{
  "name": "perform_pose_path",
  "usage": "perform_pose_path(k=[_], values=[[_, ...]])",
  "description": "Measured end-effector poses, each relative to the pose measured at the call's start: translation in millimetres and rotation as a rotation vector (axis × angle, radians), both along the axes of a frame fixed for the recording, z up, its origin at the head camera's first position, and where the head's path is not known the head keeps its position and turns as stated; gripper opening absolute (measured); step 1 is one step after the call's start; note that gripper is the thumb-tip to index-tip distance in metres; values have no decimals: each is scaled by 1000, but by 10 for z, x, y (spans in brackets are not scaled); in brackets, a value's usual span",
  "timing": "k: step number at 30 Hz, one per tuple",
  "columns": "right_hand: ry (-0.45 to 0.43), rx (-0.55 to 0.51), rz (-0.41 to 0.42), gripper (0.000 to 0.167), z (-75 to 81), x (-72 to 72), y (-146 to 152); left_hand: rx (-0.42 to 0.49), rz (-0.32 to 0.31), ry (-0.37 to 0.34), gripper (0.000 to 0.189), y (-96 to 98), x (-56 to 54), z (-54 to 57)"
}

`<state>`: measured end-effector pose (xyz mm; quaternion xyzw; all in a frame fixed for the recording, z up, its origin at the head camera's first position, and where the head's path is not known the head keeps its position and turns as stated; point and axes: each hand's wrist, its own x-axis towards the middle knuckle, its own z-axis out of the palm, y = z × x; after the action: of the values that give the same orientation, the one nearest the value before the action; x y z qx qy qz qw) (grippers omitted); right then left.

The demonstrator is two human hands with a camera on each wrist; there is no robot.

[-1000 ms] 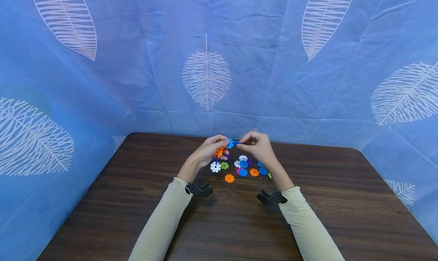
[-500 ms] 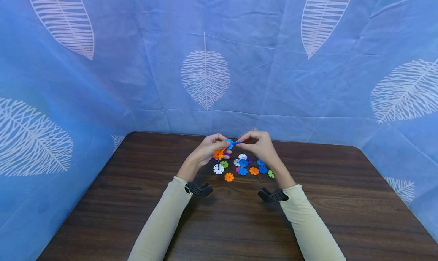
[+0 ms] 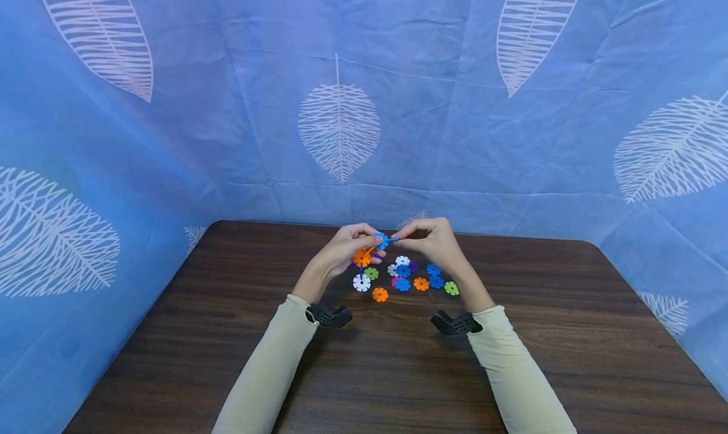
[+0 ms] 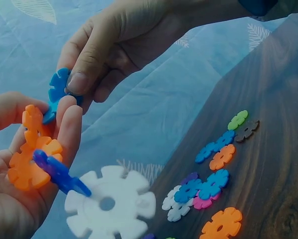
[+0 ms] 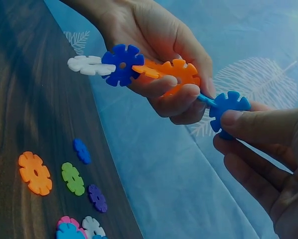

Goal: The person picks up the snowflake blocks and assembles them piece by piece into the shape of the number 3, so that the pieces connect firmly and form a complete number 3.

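Above the far part of the table, my left hand (image 3: 344, 247) holds a chain of slotted snowflake discs. In the right wrist view, a white disc (image 5: 84, 64) hangs at its free end, followed by a dark blue disc (image 5: 122, 65) and two orange discs (image 5: 183, 74). At the other end a light blue disc (image 4: 50, 112) sits between the left thumb and fingers, seen edge-on from the right wrist. My right hand (image 3: 435, 246) pinches a blue disc (image 5: 228, 110) between thumb and fingertips, its edge meeting the light blue one.
Loose discs lie on the dark wooden table (image 3: 387, 371) below the hands: orange (image 3: 380, 294), another orange (image 3: 421, 284), green (image 3: 452, 289), brown (image 4: 247, 131), and a cluster of blue, white, pink and purple. A blue leaf-patterned cloth (image 3: 256, 137) hangs behind and beside the table.
Both hands stay nearly in place, pinching their discs. The white disc at the chain's end has shifted slightly right and down. The green disc by the right wrist has come into full view.
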<state>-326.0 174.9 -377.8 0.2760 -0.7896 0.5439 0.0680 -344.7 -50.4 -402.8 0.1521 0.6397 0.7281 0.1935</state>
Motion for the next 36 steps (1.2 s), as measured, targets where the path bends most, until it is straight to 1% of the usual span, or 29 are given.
perform_pose_path(k=[3,9,16,22,28,36], values=[[14,-8,11,6,2,-2,-10,6,10,21,6,-7,4,0],[29,-27,16,5,6,7,-29,49,17,52,10,-6,21,7],[48,-32,28,6,21,16,-33,58,23,44,12,8,33,25],[43,-42,46,6,18,20,-39,47,16,51,11,-12,33,32],[67,-38,33,5,11,21,-39,63,4,52,12,-10,37,33],[81,-2,-6,5,9,33,-46,51,25,57,9,-9,44,44]])
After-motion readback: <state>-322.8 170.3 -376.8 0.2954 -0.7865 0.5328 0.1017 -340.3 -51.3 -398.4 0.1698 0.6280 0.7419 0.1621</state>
